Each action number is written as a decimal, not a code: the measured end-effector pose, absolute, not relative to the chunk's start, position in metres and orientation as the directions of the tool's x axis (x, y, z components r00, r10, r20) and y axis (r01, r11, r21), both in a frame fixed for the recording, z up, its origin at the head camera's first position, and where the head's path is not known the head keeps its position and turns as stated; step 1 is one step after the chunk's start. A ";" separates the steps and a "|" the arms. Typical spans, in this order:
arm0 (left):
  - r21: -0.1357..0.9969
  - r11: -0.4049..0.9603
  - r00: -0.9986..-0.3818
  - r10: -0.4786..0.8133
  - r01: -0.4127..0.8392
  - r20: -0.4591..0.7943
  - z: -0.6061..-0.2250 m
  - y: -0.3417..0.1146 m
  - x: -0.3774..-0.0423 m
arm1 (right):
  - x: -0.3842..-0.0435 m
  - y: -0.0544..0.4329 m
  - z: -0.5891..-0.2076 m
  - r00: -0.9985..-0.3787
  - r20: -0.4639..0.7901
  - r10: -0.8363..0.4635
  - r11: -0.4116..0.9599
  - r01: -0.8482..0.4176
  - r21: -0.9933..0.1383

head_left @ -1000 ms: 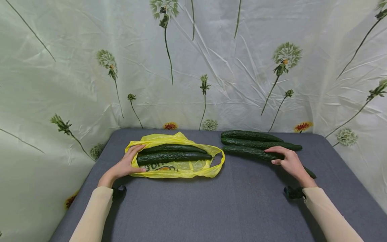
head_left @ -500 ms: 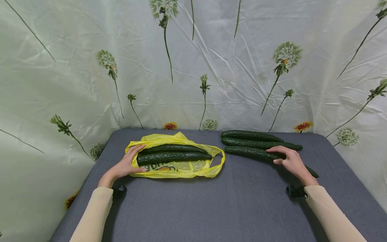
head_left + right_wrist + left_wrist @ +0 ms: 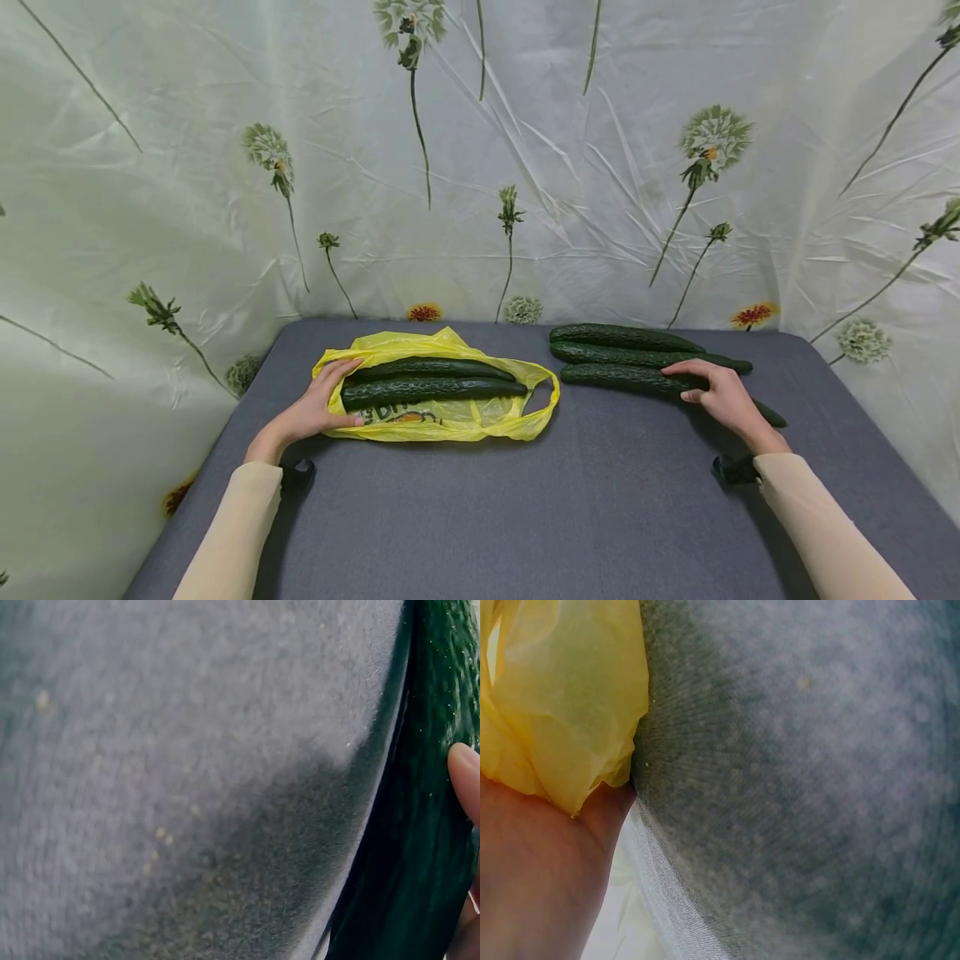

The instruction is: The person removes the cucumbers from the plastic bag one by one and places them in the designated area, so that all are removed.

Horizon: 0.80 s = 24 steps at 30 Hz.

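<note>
My left hand (image 3: 306,410) holds the left end of a yellow plastic bag (image 3: 457,431), its fingers at the far rim and thumb at the near rim. The bag lies on its side with its mouth spread, and two dark green cucumbers (image 3: 435,388) lie in it side by side. On the right, my right hand (image 3: 723,402) grips the nearest of three more cucumbers, thumb on the near side and fingers over the top. This cucumber (image 3: 611,377) slants toward me at its right end; the right wrist view shows its bumpy skin beside a fingertip (image 3: 466,776).
Two other cucumbers (image 3: 626,337) lie together just behind the gripped one, near the back edge of the grey table (image 3: 480,517). A pale curtain (image 3: 465,167) with a dandelion print hangs behind and along both sides. The bag's handle loop (image 3: 553,400) points right.
My right hand has shifted slightly right with the cucumber, whose left end slid right and whose near end swung a little away from me. The left hand and bag stay in place.
</note>
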<state>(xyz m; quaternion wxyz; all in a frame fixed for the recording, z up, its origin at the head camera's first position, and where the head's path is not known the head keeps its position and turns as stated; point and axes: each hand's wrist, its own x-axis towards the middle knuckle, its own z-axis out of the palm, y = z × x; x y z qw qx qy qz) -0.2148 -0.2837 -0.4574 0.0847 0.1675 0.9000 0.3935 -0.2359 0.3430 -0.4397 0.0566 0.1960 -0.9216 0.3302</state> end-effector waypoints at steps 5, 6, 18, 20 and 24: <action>0.739 0.630 -0.928 0.373 0.239 -0.018 -0.458 -0.284 -0.216 | -0.239 0.345 -0.442 -0.922 0.233 -0.309 0.719 -0.387 -0.577; 0.738 0.630 -0.927 0.374 0.240 -0.017 -0.459 -0.284 -0.216 | -0.240 0.345 -0.443 -0.923 0.234 -0.305 0.723 -0.385 -0.573; 0.730 0.640 -0.929 0.369 0.238 -0.020 -0.455 -0.282 -0.213 | -0.243 0.346 -0.445 -0.927 0.229 -0.298 0.752 -0.376 -0.541; 0.728 0.642 -0.929 0.368 0.240 -0.019 -0.453 -0.281 -0.212 | -0.242 0.346 -0.444 -0.930 0.220 -0.296 0.751 -0.369 -0.547; 0.733 0.638 -0.930 0.368 0.236 -0.021 -0.452 -0.281 -0.212 | -0.241 0.346 -0.445 -0.933 0.220 -0.285 0.740 -0.360 -0.569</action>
